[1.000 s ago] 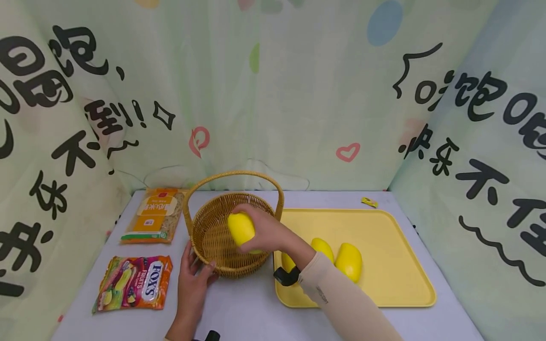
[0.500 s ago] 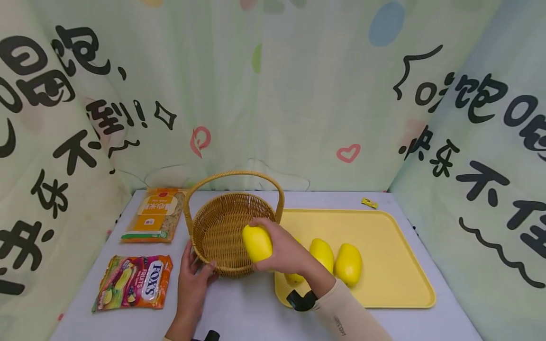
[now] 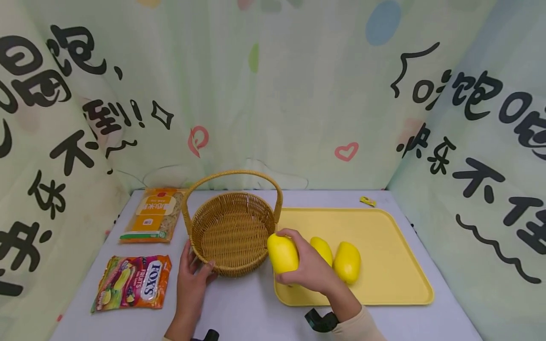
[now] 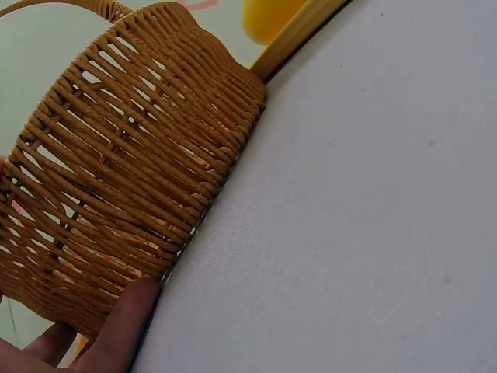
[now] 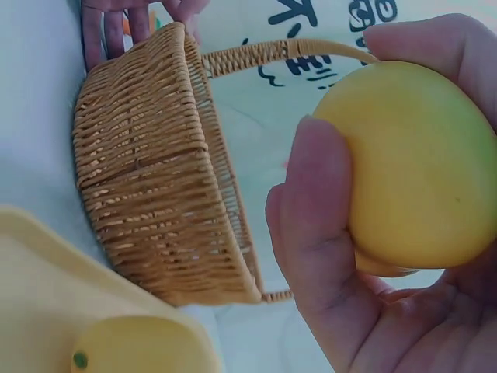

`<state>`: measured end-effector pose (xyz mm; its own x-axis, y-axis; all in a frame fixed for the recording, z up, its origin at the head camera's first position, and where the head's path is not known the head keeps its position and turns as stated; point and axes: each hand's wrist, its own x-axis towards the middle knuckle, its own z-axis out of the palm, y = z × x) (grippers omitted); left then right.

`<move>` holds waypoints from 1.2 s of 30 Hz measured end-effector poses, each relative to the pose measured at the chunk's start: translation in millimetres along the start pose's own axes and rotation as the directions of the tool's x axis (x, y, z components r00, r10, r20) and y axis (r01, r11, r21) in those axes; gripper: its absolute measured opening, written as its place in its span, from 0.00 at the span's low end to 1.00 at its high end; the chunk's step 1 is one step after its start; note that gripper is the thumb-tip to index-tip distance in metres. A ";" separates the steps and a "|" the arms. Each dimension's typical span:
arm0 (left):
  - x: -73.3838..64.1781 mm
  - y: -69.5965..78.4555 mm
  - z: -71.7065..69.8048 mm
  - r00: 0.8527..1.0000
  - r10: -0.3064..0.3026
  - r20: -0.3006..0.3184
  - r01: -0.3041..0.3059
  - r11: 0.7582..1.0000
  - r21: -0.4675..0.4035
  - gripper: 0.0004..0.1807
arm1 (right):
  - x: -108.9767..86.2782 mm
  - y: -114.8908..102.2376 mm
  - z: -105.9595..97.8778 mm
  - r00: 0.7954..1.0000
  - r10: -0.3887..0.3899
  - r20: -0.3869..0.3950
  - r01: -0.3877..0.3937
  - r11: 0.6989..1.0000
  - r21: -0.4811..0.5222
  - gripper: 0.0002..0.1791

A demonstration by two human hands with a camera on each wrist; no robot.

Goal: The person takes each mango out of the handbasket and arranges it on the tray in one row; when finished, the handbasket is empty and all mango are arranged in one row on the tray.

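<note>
Right hand (image 3: 313, 272) is wrapped around a yellow mango (image 3: 282, 254), thumb on one side and fingers over the top, holding it off the surface just past the basket's right rim, over the near-left corner of the yellow tray (image 3: 384, 222). Right wrist view confirms the grasp: the mango fills the palm, thumb across its face, and the wicker basket (image 3: 232, 232) is behind it. The basket is a round weave with an arched handle (image 3: 232, 175), sitting on the white counter (image 3: 251, 308) and touching or nearly touching the tray's left edge. The part of its inside that shows is bare weave. Left hand (image 3: 192, 279) rests against the basket's near-left wall, fingers curved onto the weave. Left wrist view shows a fingertip (image 4: 128, 315) pressed on the base of the wall. Two more mangoes (image 3: 337, 255) lie side by side on the tray just right of the held one, touching or close to it. A third is partly hidden under the right hand. Left of the basket on the counter: an orange snack packet (image 3: 153, 214) at the back and a Fox's Fruits candy bag (image 3: 133, 283) nearer the person, both apart from the basket. A small yellow scrap (image 3: 368, 201) lies behind the tray's far edge. Printed curtain all round.
</note>
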<state>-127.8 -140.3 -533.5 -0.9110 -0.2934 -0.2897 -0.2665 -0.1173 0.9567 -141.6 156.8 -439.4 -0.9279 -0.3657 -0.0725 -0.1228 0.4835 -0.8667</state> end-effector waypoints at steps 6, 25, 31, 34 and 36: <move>-0.2 -0.6 -0.9 1.000 0.006 0.007 -0.006 1.000 -0.005 0.53 | -15.7 8.0 -7.1 0.998 0.048 -0.041 -0.046 0.997 0.054 0.50; -1.3 -1.2 0.4 1.000 0.016 0.006 -0.016 1.000 -0.007 0.52 | -76.1 38.5 -38.0 0.954 0.254 -0.158 -0.237 0.964 0.118 0.53; -2.1 -3.6 0.2 0.999 0.031 0.016 -0.031 0.999 -0.019 0.52 | -102.1 56.0 -49.8 0.918 0.349 -0.190 -0.319 0.932 0.171 0.55; -1.3 -3.7 0.0 0.999 0.037 0.016 -0.037 0.999 -0.014 0.51 | -114.4 66.3 -59.7 0.890 0.404 -0.211 -0.372 0.911 0.178 0.57; -0.8 -3.0 -0.3 0.999 0.041 0.017 -0.041 0.999 -0.009 0.51 | -122.1 72.5 -66.2 0.872 0.433 -0.227 -0.400 0.899 0.178 0.58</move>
<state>-126.2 -140.0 -536.1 -0.9265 -0.2817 -0.2497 -0.2262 -0.1136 0.9674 -60.4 289.2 -460.7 -0.9424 0.0714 -0.3267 0.3237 0.4397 -0.8378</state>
